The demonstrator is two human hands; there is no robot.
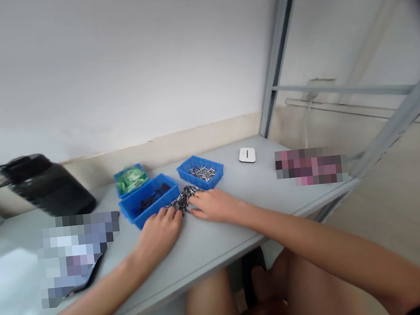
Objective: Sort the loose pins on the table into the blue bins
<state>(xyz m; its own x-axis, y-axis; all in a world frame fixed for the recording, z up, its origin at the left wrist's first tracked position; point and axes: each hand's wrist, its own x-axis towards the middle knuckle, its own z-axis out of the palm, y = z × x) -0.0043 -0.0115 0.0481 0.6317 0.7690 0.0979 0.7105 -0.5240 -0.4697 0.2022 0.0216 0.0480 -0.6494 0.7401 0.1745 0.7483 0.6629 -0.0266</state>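
Observation:
A loose pile of small screw-like metal pieces [184,197], dark and silver mixed, lies on the grey table between my hands. My left hand [162,228] rests on the table at the pile's left side, fingers curled and closed, their tips at the pieces. From the right, my right hand [213,205] reaches in with thumb and fingers closed at the pile; what they hold is too small to make out. Directly behind my left hand stands a blue bin [131,208] with dark screw-like pieces in it. Another blue bin [217,177], behind my right hand, holds silver ones.
A third blue bin [139,166] with green packets sits at the back, near the wall. To the left are a dark bottle [54,185] and a blurred-out flat item [79,259]. A white device [247,155] and a blurred-out pinkish object [311,166] lie to the right.

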